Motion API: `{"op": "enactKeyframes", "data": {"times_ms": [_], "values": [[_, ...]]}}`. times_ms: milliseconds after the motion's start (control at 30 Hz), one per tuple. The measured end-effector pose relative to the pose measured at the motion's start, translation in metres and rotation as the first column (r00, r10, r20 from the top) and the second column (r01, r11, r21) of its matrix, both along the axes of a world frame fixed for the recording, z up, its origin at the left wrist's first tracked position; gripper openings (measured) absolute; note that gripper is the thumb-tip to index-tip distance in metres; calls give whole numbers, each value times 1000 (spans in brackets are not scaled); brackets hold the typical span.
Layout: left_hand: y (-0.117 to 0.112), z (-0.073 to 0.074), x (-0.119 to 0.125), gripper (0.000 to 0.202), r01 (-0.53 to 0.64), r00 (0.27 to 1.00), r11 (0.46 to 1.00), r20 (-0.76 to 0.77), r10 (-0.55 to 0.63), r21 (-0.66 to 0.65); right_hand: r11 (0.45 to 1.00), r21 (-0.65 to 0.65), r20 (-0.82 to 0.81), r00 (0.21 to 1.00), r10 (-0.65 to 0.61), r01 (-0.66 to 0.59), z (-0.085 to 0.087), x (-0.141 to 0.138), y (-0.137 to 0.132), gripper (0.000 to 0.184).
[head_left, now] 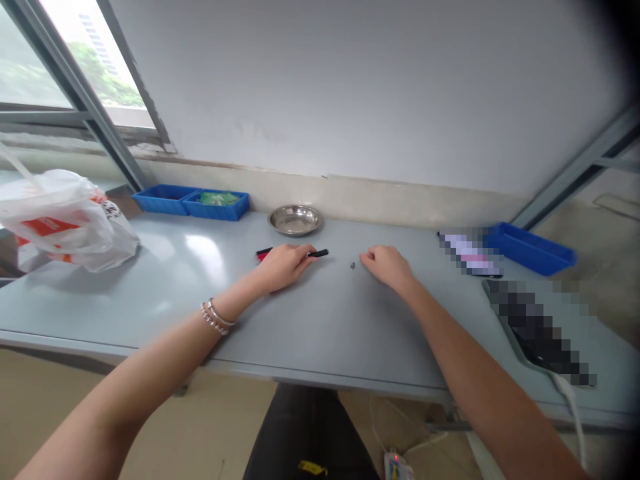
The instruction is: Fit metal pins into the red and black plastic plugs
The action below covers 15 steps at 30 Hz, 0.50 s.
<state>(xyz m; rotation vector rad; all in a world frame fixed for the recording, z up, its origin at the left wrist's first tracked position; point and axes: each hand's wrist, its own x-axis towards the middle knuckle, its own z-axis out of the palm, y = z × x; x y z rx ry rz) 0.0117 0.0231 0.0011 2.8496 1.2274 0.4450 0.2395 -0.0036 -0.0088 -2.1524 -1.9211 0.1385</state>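
My left hand (pixel 286 265) is closed around a slim black pen-like stick (pixel 320 253), whose end sticks out to the right past my fingertips. On the other side of that hand a red piece (pixel 263 257) and another black end show; whether they belong to the same thing is hidden by the hand. My right hand (pixel 387 265) rests low over the table with its fingers curled together, and what they hold, if anything, is hidden. Just left of its fingertips lies a small dark shiny bit (pixel 353 265), apart from both hands.
A round metal bowl (pixel 294 229) stands by the wall. Left of it are two blue trays (pixel 218 212), one with green contents, and a white plastic bag (pixel 75 223). To the right lie a phone (pixel 470 255), a blue tray (pixel 533 257) and a tablet-like device (pixel 540 333) with a white cable.
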Motion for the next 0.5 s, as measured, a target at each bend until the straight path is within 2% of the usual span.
{"op": "enactKeyframes", "data": {"times_ms": [167, 333, 400, 500], "values": [[6, 2, -4, 30, -56, 998, 998, 27, 56, 22, 990, -138, 131, 991, 7, 11, -11, 5, 3, 26], [15, 4, -13, 28, -116, 993, 992, 28, 115, 44, 987, -158, 153, 988, 29, -4, -13, 6, 4, 30], [19, 5, -19, 29, -177, 984, 983, 11, 176, 50, 987, -162, 145, 989, 34, -10, -12, 6, 3, 33], [26, 7, -29, 30, -335, 941, 942, -53, 335, 23, 987, -161, 134, 990, 33, -11, -11, 5, 2, 36]]}}
